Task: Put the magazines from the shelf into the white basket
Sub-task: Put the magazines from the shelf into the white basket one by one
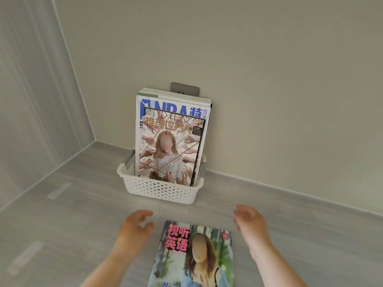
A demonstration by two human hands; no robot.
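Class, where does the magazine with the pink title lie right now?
In the head view, the pink-titled magazine lies flat on the grey surface at bottom centre, between the left hand and right hand, in front of the white basket.

The white basket (159,188) stands against the back wall (269,79), so nothing passes behind it. Upright magazines (170,141) fill most of its inside and lean on the wall, leaving only a narrow open strip along its left end. Bare floor (62,214) lies open in front and on both sides. A flat magazine (194,253) lies between the left hand (135,226) and right hand (251,222).
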